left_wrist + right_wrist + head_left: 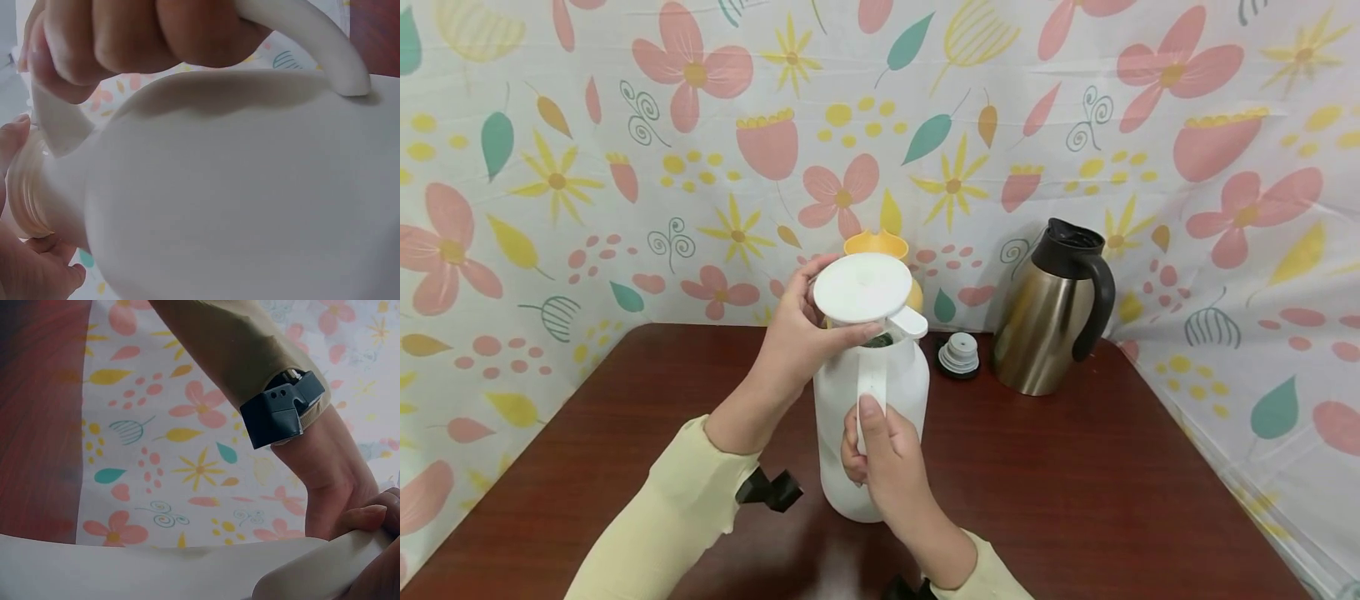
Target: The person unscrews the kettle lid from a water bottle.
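Note:
A white thermos jug (842, 417) stands upright on the table in front of me. My right hand (883, 458) grips its handle (871, 379), thumb laid along the top side. Up at the mouth, my left hand (801, 333) holds the round white lid (862, 287), thumb at the near edge and fingers behind. The lid is tilted, and a dark gap shows below it beside its tab. In the left wrist view the ridged neck ring (28, 187) sits between left-hand fingers, while right-hand knuckles (144, 37) wrap the handle. The right wrist view catches the handle (319, 569) low down.
A steel thermos (1037, 333) with black top and handle stands at the back right. Left of it lies a pale ridged stopper (958, 354) on a black base. Something yellow (876, 242) rises behind the jug. A flowered cloth (700, 167) hangs behind the brown table (1037, 500).

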The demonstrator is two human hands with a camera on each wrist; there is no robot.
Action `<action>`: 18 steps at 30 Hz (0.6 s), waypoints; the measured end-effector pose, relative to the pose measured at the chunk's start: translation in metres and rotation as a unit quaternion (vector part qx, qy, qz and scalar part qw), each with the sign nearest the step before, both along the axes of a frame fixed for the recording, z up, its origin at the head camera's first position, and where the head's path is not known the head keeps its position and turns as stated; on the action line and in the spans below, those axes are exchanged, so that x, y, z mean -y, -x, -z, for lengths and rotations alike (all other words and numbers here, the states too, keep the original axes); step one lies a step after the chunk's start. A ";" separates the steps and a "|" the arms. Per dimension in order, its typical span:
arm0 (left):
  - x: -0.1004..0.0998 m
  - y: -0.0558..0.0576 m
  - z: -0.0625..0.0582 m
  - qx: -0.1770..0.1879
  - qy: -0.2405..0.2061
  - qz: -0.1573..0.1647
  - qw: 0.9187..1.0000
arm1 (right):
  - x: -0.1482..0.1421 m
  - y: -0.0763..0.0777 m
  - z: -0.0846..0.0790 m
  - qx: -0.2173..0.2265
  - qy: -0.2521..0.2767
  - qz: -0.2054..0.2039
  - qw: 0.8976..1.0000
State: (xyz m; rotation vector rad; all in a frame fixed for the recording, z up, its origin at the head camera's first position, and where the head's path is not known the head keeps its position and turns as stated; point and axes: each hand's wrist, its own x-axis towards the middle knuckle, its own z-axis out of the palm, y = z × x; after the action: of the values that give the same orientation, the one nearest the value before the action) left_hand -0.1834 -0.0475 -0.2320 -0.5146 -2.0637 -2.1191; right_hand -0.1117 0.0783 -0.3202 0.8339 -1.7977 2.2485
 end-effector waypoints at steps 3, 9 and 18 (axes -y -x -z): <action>0.003 -0.001 -0.001 -0.004 -0.022 -0.007 1.000 | 0.000 0.000 0.000 0.003 0.001 0.001 1.000; 0.012 -0.002 0.000 -0.041 -0.102 -0.017 0.994 | 0.000 0.000 0.000 0.001 -0.005 0.003 1.000; 0.027 0.000 0.010 -0.091 -0.229 0.004 0.969 | -0.001 -0.001 0.000 -0.005 -0.010 0.005 1.000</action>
State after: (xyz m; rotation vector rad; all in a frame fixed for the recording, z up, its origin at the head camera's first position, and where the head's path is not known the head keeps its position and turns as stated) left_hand -0.1837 -0.0749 -0.2425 -0.6168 -1.4136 -2.3452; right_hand -0.1108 0.0793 -0.3201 0.8349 -1.8188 2.2205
